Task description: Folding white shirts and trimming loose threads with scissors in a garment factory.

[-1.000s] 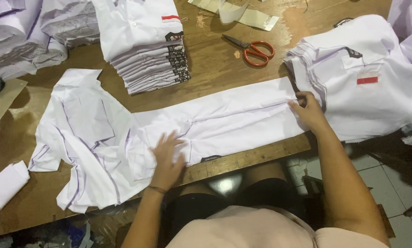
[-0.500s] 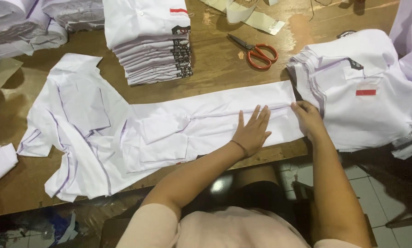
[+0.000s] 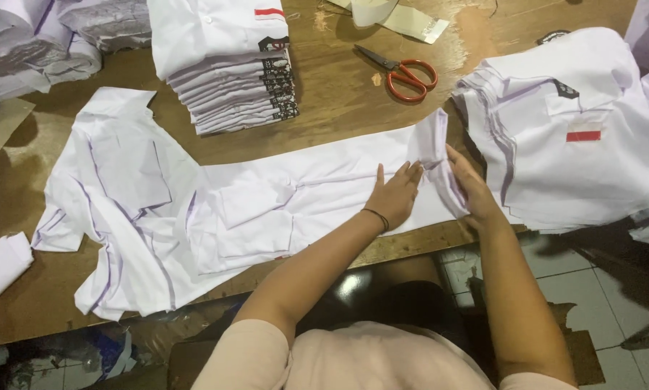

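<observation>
Fabric of the white shirt [image 3: 267, 195] lies spread across the desk [image 3: 339, 101]; left hand [image 3: 395, 196] presses flat and open to pin it, while right hand [image 3: 469, 189] grips the lifted hem for folding.

The right hand [image 3: 470, 189] has lifted the shirt [image 3: 267, 202] hem (flat earlier) beside the unfolded pile [image 3: 592, 166]; the left hand [image 3: 395, 195] slid up against it.

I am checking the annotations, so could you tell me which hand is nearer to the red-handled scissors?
Right. The right hand lifts the shirt's end almost straight below the scissors. The left hand lies flat on the shirt beside it, a little farther away.
</observation>
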